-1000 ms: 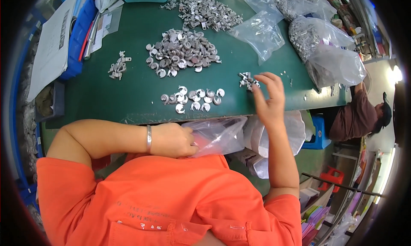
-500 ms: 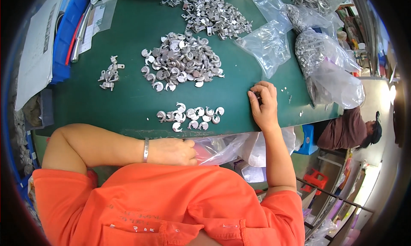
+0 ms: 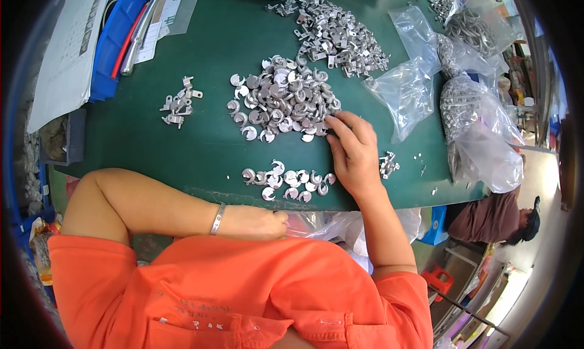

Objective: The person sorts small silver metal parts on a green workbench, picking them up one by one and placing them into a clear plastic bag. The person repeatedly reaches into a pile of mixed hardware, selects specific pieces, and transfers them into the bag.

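My right hand (image 3: 354, 151) reaches over the green table, its thumb and index finger apart. Its fingertips touch the right edge of a pile of round, crescent-shaped metal parts (image 3: 283, 103). Just right of the hand lies a small cluster of metal brackets (image 3: 389, 165). In front of the pile, several more crescent parts (image 3: 292, 180) are spread near the table's front edge. My left hand (image 3: 264, 222) rests below that edge, fingers curled, beside a clear plastic bag (image 3: 316, 222); whatever it may hold is hidden.
A large heap of metal brackets (image 3: 340, 39) lies at the back, with a smaller group (image 3: 180, 103) at the left. Clear bags (image 3: 407, 75) and a filled bag of metal parts (image 3: 462, 106) lie right. A blue bin (image 3: 118, 51) stands left. Another person (image 3: 490, 218) is at far right.
My right hand has moved left and away from me to the pile, leaving the small bracket cluster uncovered. The whole view has shifted somewhat. My left hand stays at the table edge.
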{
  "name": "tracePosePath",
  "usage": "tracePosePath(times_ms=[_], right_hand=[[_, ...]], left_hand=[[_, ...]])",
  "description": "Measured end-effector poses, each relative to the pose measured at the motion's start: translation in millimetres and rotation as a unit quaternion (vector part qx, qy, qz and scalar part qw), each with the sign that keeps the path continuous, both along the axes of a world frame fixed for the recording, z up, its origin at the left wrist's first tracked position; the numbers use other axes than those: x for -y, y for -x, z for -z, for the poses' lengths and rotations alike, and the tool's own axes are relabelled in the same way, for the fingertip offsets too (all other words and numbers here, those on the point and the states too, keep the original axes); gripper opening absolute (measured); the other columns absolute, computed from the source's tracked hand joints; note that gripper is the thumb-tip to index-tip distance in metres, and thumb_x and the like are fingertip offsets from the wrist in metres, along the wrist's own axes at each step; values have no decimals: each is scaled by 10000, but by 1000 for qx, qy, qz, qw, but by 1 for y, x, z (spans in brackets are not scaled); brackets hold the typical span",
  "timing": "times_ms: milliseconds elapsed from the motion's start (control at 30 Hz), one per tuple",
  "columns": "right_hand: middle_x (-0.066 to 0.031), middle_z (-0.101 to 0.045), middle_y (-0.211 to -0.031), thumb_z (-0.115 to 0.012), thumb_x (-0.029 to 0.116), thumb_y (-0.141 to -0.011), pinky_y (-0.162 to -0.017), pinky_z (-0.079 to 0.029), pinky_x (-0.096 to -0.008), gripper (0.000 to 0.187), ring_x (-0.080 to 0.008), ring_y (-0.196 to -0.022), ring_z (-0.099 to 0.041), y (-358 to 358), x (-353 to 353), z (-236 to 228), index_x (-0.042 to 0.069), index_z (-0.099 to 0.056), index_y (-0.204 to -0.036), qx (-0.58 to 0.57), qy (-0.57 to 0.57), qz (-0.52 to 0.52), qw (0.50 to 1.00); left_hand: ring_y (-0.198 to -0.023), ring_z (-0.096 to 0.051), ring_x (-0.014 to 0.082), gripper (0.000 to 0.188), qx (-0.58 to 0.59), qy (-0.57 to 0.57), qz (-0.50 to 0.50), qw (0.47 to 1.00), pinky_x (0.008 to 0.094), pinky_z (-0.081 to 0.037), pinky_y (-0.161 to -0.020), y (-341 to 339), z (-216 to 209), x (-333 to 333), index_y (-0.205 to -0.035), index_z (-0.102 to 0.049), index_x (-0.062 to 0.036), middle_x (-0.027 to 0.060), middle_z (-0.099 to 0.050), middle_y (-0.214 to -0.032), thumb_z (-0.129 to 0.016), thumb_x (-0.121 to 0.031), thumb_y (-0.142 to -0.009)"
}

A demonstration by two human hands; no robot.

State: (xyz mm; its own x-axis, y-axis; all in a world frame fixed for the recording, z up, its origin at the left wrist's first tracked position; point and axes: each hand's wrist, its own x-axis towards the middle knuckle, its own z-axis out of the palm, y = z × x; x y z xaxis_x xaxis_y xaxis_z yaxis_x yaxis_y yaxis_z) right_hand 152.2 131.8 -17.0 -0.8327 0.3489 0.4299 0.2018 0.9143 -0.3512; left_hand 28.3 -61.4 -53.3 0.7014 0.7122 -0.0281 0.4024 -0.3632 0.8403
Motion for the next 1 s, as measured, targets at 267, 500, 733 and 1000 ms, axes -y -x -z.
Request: tracePosePath(times_ms=[267,500,733,1000], right_hand=[[-140,-600,-922,-597,-52,-777,-703,-471,-309,164,-258,-789,-589,-43,3,0,-5,-608,-934,-63,167,152,972],[-112,-595,-820,-633,-18,-762,-641,-475,-309,94,-269,-720,-583,-32,13,1,11,-618,-850,-15,66,147,987],[-45,-606,-718,-591,52,-854,-488,-422,-217,78,-97,-568,-537,-33,15,-12,-22,-616,-851,-108,541,276,787],[-63,-598,-713,-583,75,-861,-452,-405,-216,132,-97,-527,-506,-44,6,-14,-54,-586,-888,-153,735,213,625]], left_hand=[[-698,-538,262,134,23,20,0,1000,322,-498,-576,-2,1,-2,-801,-461,-14,145,-439,-770,-440,-146,-818],[-795,-509,232,127,20,11,6,1000,292,-504,-586,-6,11,1,-817,-475,-14,119,-445,-759,-430,-133,-809],[-621,-563,230,130,-28,-58,-3,998,289,-512,-524,-3,5,3,-852,-486,-9,134,-453,-785,-447,-120,-795],[-592,-569,233,122,-33,-90,-10,995,292,-512,-514,-3,10,4,-839,-483,-16,129,-453,-768,-450,-121,-787]])
